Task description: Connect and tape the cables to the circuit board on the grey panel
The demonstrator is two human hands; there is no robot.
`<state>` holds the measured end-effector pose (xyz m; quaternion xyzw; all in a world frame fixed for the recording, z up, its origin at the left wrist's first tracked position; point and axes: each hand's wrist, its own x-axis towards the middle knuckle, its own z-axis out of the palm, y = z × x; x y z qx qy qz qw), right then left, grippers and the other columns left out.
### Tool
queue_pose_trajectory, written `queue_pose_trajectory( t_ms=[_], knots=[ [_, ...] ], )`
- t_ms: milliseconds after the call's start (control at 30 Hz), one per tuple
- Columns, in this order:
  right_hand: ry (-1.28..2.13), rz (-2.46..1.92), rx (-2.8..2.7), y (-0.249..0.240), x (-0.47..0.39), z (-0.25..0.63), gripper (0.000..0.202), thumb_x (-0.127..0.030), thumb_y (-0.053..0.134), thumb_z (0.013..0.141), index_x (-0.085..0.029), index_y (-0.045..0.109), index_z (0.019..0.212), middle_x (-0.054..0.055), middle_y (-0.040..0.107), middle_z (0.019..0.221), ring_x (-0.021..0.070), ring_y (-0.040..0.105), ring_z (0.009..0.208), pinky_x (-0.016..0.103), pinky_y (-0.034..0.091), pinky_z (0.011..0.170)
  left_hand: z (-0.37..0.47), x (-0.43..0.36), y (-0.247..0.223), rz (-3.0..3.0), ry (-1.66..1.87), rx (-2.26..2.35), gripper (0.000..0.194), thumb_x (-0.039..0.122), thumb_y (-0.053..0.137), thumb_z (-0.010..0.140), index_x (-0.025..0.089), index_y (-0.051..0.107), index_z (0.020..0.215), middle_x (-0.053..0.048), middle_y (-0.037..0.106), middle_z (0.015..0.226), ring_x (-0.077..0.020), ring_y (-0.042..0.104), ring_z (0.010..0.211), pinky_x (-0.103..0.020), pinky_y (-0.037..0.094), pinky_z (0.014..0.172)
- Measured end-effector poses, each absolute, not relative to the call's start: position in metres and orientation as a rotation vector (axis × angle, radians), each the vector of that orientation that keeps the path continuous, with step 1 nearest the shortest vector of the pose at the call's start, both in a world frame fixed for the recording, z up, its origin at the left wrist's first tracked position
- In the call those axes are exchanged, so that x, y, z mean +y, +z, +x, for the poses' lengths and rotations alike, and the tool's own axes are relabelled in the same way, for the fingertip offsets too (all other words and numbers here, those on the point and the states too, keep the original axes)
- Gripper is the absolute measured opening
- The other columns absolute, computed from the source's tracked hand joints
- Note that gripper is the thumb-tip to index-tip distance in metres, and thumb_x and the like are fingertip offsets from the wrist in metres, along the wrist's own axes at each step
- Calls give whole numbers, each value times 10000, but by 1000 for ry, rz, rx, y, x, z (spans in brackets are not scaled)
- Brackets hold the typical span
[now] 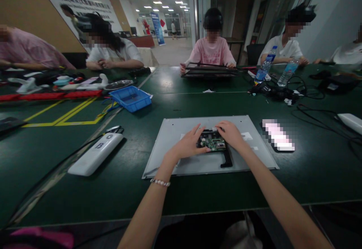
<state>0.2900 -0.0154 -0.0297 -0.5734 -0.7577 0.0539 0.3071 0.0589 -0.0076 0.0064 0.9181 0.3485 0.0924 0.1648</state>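
A green circuit board (213,144) in a black frame sits on the back of a flat grey-white panel (195,165). My left hand (189,143) spans the board's left side, thumb on the lower edge and fingers at the upper edge, holding it. At the board's upper right corner, the fingers of my right hand (230,134) are bent and pressed together; whatever they pinch is hidden. A black bracket arm (227,159) sticks out below the board towards me.
Left of the panel lies a white power bank (97,154) with a cable. A phone (277,136) lies to the right. Further back are a blue tray (131,98) and two water bottles (266,65). Across the table, a person in pink (210,51) holds a dark panel (210,71).
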Motion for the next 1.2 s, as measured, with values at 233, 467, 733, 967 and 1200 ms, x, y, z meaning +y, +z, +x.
queue_pose_trajectory(
  t_ms=[233,467,733,967,1200],
  knots=[
    [79,-1478,-1946,-22,-32,293,234,-152,454,862,-175,664,961,68,655,986,188,570,940,327,434,873,43,9,21,2499,744,1331,381,247,327,929,196,460,1282,-75,496,1295,-201,431,1228,-376,318,1053],
    [21,-1406,-1988,-8,-47,283,217,-154,456,865,-179,652,956,74,655,968,198,563,937,346,438,867,14,28,10,2368,362,1488,388,97,506,677,145,627,1042,-93,599,1072,-219,581,971,-301,461,843],
    [21,-1377,-2001,-7,-50,277,210,-143,459,864,-182,652,939,75,656,951,198,567,923,347,448,856,8,21,12,2315,406,1415,181,259,504,752,175,656,801,-38,653,773,-178,597,724,-275,441,693],
    [27,-1339,-1984,3,-57,271,243,-146,435,876,-164,643,1001,84,651,996,201,563,952,357,455,874,-2,4,26,1943,709,1323,284,411,525,773,159,645,828,-11,618,706,-145,565,668,-236,424,599],
    [154,-1096,-2226,13,-75,244,324,-193,414,904,-175,555,1195,93,592,1188,193,516,1113,386,419,970,6,-18,10,2104,566,1461,217,336,508,771,173,648,808,2,626,688,-142,571,649,-259,446,640]
  ],
)
